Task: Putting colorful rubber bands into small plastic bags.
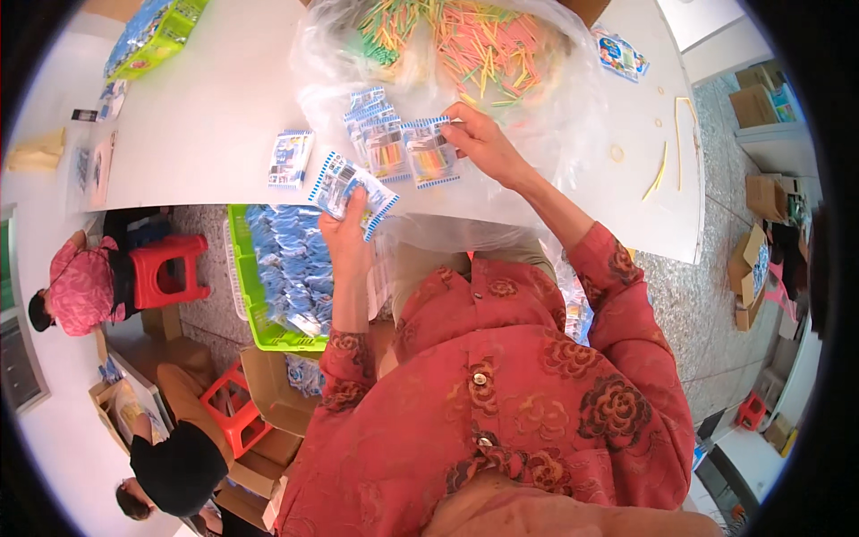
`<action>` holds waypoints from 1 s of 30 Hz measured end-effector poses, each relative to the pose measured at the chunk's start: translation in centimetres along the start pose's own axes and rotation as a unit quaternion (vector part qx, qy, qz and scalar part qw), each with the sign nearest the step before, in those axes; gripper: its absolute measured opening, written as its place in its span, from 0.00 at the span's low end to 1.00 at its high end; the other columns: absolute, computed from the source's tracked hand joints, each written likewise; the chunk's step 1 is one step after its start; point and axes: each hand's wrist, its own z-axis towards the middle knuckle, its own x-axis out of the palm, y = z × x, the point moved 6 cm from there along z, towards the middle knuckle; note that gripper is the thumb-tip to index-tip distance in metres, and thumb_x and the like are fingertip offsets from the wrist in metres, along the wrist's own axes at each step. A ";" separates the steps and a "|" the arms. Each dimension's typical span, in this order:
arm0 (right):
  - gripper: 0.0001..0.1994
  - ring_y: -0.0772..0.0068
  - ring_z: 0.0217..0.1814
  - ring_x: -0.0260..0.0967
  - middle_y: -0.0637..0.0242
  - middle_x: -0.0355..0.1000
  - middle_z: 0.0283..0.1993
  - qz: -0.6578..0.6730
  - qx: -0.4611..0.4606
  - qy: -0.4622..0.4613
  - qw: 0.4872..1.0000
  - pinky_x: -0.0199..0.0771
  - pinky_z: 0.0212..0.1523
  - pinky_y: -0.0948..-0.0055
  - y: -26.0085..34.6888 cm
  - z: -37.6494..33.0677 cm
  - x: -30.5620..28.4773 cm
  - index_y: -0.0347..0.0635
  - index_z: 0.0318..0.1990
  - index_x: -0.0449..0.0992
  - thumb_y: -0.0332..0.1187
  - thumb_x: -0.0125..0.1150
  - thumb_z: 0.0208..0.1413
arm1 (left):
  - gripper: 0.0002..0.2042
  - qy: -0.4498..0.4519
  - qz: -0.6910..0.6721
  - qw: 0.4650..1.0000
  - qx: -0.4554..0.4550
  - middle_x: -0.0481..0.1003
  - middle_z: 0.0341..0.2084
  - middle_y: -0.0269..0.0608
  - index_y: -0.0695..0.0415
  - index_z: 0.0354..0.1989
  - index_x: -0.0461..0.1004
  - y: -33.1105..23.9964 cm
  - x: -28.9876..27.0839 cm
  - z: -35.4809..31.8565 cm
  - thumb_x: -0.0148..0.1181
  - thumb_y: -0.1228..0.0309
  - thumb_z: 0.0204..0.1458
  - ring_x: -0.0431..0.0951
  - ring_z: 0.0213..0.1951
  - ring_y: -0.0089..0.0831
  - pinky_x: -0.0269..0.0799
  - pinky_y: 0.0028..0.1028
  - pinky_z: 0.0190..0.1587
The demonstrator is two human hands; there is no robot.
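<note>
My left hand [347, 237] is closed around a small blue-and-white packet [333, 183] at the table's near edge. My right hand [483, 145] pinches the upper corner of another packet [431, 157], whose clear window shows coloured sticks. Beside that one, several similar packets [385, 150] overlap in a small heap. A single packet [291, 159] lies flat to the left. Beyond my hands, a large clear plastic bag [315, 63] lies spread open on the white table [215, 134], with a pile of thin pink, yellow and green sticks [492, 49] in it.
Below the table at left, a green crate [248, 285] holds many blue packets. Another green basket [161, 49] stands at the far left. Loose yellow sticks [659, 172] and a colourful packet [620, 55] lie at right. Two people sit at left near red stools [170, 268] and cardboard boxes [277, 385].
</note>
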 end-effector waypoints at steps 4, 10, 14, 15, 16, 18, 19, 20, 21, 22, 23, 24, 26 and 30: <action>0.04 0.87 0.26 0.56 0.76 0.62 0.24 0.015 0.005 -0.006 1.000 0.60 0.27 0.82 -2.0 2.1 2.9 0.42 0.37 0.66 0.31 0.50 0.56 | 0.10 -0.022 0.014 1.000 0.008 0.75 0.33 0.34 0.62 0.40 0.72 0.0 -1.6 -0.5 0.57 0.77 0.49 0.74 0.33 0.19 0.70 0.22 0.36; 0.08 0.81 0.27 0.64 0.69 0.68 0.26 -0.099 -0.129 -0.079 0.984 0.67 0.31 0.79 -2.6 4.0 3.6 0.38 0.39 0.68 0.28 0.55 0.52 | 0.10 -0.021 0.049 0.999 0.007 0.75 0.33 0.34 0.62 0.38 0.74 0.1 -2.4 -1.3 0.60 0.79 0.46 0.73 0.33 0.19 0.70 0.21 0.37; 0.11 0.76 0.30 0.67 0.64 0.70 0.29 -0.188 -0.119 -0.080 0.972 0.70 0.32 0.77 -2.2 3.9 2.9 0.38 0.42 0.69 0.28 0.56 0.51 | 0.11 -0.021 0.073 0.997 -0.008 0.75 0.33 0.34 0.62 0.38 0.74 0.7 -2.1 -1.8 0.60 0.81 0.44 0.74 0.33 0.19 0.70 0.21 0.37; 0.11 0.75 0.30 0.67 0.63 0.70 0.30 -0.196 -0.134 -0.093 0.967 0.70 0.32 0.76 -1.8 3.7 2.7 0.38 0.42 0.69 0.28 0.57 0.50 | 0.12 -0.016 0.076 0.997 -0.020 0.75 0.33 0.33 0.62 0.39 0.73 0.9 -1.8 -1.9 0.60 0.81 0.44 0.74 0.33 0.20 0.69 0.21 0.37; 0.12 0.74 0.30 0.67 0.63 0.70 0.31 -0.203 -0.148 -0.107 0.962 0.70 0.31 0.75 -1.4 3.3 2.5 0.38 0.43 0.69 0.28 0.57 0.50 | 0.12 -0.015 0.075 0.997 -0.021 0.75 0.33 0.33 0.62 0.39 0.73 1.0 -1.4 -2.0 0.60 0.81 0.44 0.74 0.33 0.20 0.69 0.21 0.37; 0.12 0.75 0.30 0.67 0.64 0.70 0.32 -0.200 -0.155 -0.120 0.960 0.70 0.31 0.75 -0.3 2.5 2.4 0.38 0.43 0.69 0.29 0.57 0.50 | 0.13 -0.008 0.045 0.998 -0.030 0.76 0.32 0.35 0.63 0.39 0.74 1.3 -0.8 -2.2 0.62 0.81 0.43 0.75 0.31 0.19 0.72 0.21 0.36; 0.12 0.76 0.31 0.66 0.64 0.70 0.32 -0.197 -0.161 -0.134 0.958 0.69 0.30 0.76 0.4 1.8 2.3 0.39 0.43 0.69 0.31 0.57 0.51 | 0.13 -0.008 0.045 0.998 -0.031 0.76 0.32 0.35 0.63 0.39 0.74 1.5 -0.6 -2.3 0.62 0.81 0.43 0.75 0.31 0.19 0.72 0.21 0.36; 0.12 0.76 0.31 0.66 0.64 0.70 0.32 -0.197 -0.161 -0.133 0.958 0.69 0.30 0.76 1.4 1.0 2.2 0.39 0.43 0.69 0.31 0.57 0.51 | 0.13 0.007 0.064 0.997 -0.032 0.76 0.32 0.35 0.63 0.40 0.74 1.7 -0.2 -2.4 0.62 0.81 0.43 0.75 0.32 0.19 0.72 0.20 0.36; 0.12 0.78 0.31 0.66 0.65 0.69 0.31 -0.135 -0.117 -0.053 0.982 0.68 0.29 0.77 1.8 0.3 2.7 0.39 0.42 0.69 0.33 0.57 0.51 | 0.14 0.024 0.083 0.996 -0.033 0.76 0.33 0.35 0.63 0.40 0.74 2.0 0.2 -2.4 0.62 0.81 0.43 0.75 0.32 0.19 0.72 0.20 0.36; 0.12 0.79 0.31 0.65 0.66 0.69 0.30 -0.072 -0.070 0.027 0.995 0.67 0.28 0.78 1.9 -0.4 3.3 0.40 0.42 0.69 0.34 0.57 0.52 | 0.14 0.023 0.083 0.996 -0.034 0.76 0.33 0.35 0.63 0.40 0.74 2.2 0.6 -2.5 0.62 0.81 0.43 0.75 0.32 0.19 0.72 0.20 0.36; 0.12 0.79 0.31 0.65 0.66 0.69 0.30 -0.073 -0.069 0.025 0.995 0.67 0.28 0.78 2.3 -1.3 3.0 0.40 0.42 0.69 0.34 0.57 0.52 | 0.14 0.036 0.080 0.995 -0.040 0.76 0.33 0.35 0.64 0.40 0.74 2.6 1.2 -2.6 0.62 0.81 0.43 0.74 0.32 0.19 0.72 0.20 0.36; 0.12 0.80 0.30 0.64 0.68 0.68 0.29 -0.104 -0.082 0.075 0.988 0.66 0.28 0.79 2.7 -2.1 3.4 0.40 0.41 0.70 0.36 0.57 0.52 | 0.14 0.048 0.078 0.995 -0.045 0.76 0.33 0.35 0.64 0.41 0.74 2.9 1.9 -2.7 0.62 0.80 0.43 0.74 0.32 0.19 0.72 0.19 0.36; 0.11 0.82 0.24 0.59 0.69 0.65 0.21 -0.147 -0.094 0.130 0.976 0.61 0.24 0.79 3.7 -3.2 3.8 0.37 0.34 0.72 0.37 0.58 0.51 | 0.13 0.071 0.087 0.993 -0.041 0.76 0.33 0.35 0.64 0.41 0.74 2.8 3.4 -2.9 0.62 0.80 0.44 0.74 0.32 0.19 0.71 0.19 0.36; 0.12 0.81 0.20 0.52 0.67 0.62 0.17 -0.177 -0.043 0.100 0.978 0.55 0.21 0.76 3.9 -3.6 2.4 0.35 0.28 0.71 0.37 0.59 0.51 | 0.12 0.115 0.096 0.988 -0.038 0.76 0.32 0.35 0.65 0.40 0.74 2.5 5.4 -3.1 0.61 0.79 0.45 0.74 0.33 0.17 0.71 0.19 0.37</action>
